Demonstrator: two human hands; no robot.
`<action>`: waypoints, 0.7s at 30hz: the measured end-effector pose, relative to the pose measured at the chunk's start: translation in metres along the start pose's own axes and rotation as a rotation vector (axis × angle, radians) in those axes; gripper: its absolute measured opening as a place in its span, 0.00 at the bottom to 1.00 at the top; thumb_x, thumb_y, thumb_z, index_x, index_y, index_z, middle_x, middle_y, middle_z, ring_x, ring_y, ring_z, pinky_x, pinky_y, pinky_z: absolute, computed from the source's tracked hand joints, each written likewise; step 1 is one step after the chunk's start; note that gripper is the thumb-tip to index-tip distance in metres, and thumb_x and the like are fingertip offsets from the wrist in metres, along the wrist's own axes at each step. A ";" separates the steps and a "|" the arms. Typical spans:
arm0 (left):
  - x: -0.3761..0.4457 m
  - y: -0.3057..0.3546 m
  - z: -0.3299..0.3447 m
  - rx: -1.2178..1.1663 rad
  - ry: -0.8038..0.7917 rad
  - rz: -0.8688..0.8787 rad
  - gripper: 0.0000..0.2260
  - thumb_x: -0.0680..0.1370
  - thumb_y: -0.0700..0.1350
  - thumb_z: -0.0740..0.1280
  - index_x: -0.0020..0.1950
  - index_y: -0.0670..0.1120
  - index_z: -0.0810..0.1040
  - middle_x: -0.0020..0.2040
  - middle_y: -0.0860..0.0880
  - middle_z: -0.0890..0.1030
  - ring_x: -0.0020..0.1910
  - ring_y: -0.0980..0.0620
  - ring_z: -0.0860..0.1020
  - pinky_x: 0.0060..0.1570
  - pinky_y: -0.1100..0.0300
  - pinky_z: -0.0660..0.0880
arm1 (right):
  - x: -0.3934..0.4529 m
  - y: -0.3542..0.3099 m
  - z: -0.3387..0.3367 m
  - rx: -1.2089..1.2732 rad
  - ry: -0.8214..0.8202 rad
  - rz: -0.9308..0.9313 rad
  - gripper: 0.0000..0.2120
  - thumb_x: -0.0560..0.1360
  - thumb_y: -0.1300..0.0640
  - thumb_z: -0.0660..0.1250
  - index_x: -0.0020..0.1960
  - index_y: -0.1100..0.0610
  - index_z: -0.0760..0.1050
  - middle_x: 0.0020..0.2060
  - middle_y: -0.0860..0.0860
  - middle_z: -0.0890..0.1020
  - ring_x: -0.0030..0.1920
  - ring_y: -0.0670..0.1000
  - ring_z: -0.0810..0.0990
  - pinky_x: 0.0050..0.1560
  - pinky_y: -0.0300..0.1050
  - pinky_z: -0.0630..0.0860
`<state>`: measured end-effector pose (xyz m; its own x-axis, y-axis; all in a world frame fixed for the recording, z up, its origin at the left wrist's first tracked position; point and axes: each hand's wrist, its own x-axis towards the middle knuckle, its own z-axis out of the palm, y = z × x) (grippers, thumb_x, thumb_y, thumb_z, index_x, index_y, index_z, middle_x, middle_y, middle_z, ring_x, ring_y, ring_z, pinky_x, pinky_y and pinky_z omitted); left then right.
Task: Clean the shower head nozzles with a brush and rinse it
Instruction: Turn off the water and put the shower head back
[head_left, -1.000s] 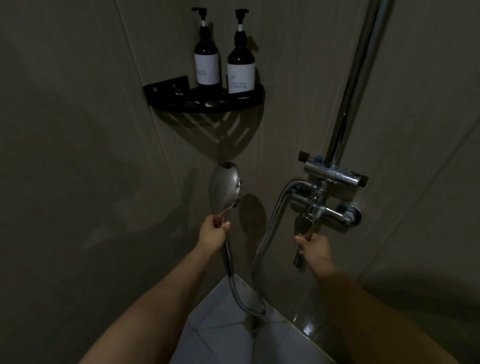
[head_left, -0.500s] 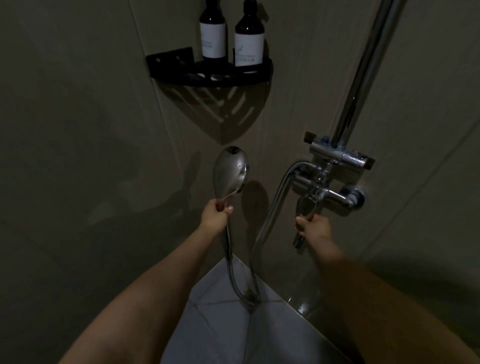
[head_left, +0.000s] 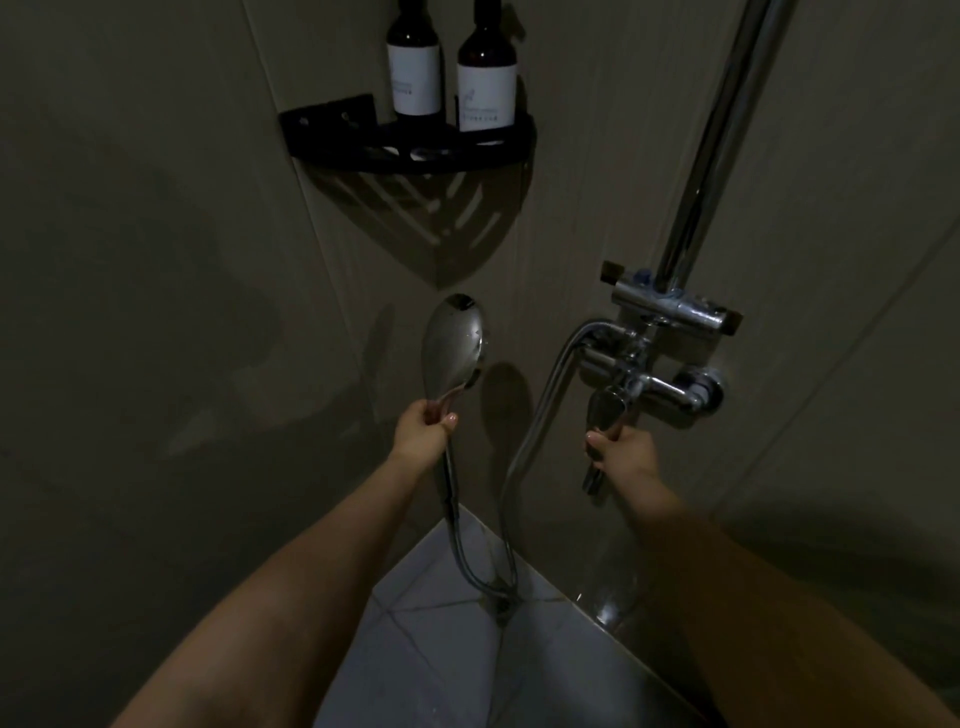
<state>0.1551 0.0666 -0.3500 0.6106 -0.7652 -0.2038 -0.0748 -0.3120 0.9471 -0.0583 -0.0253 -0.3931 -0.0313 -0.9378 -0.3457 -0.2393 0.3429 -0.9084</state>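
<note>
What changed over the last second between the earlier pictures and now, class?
Only the view tilted downward. The left hand still grips the chrome handheld shower head, and the right hand still holds the chrome mixer tap lever. No water visibly flows.

My forearms were bare, no sleeves, watch or rings; my left hand (head_left: 422, 435) and right hand (head_left: 621, 452) had short, glossy nails.

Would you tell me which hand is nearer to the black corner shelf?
Left. The left hand grips the shower head handle below the shelf; the right hand grips the tap lever, farther right.
</note>
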 end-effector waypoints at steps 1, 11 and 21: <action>0.000 -0.001 -0.001 -0.012 -0.007 -0.009 0.03 0.76 0.36 0.65 0.47 0.43 0.72 0.47 0.44 0.75 0.48 0.50 0.72 0.48 0.61 0.69 | 0.001 0.001 0.000 -0.003 0.002 -0.006 0.04 0.73 0.65 0.67 0.45 0.65 0.79 0.35 0.55 0.78 0.46 0.57 0.78 0.48 0.52 0.76; 0.004 -0.006 -0.003 -0.076 -0.010 -0.032 0.11 0.76 0.35 0.65 0.37 0.48 0.70 0.36 0.50 0.75 0.40 0.52 0.73 0.39 0.66 0.70 | 0.002 0.001 0.001 0.002 0.012 0.009 0.11 0.73 0.64 0.68 0.34 0.53 0.74 0.41 0.58 0.79 0.53 0.63 0.80 0.58 0.60 0.75; 0.002 -0.008 -0.006 -0.076 -0.019 -0.023 0.11 0.76 0.35 0.64 0.37 0.48 0.71 0.35 0.51 0.74 0.36 0.56 0.71 0.36 0.67 0.68 | 0.001 0.000 0.000 -0.005 0.014 0.009 0.14 0.73 0.65 0.68 0.31 0.53 0.72 0.35 0.57 0.78 0.48 0.60 0.79 0.54 0.58 0.75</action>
<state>0.1618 0.0704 -0.3565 0.5960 -0.7694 -0.2298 -0.0003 -0.2864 0.9581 -0.0581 -0.0260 -0.3934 -0.0467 -0.9355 -0.3504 -0.2436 0.3508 -0.9042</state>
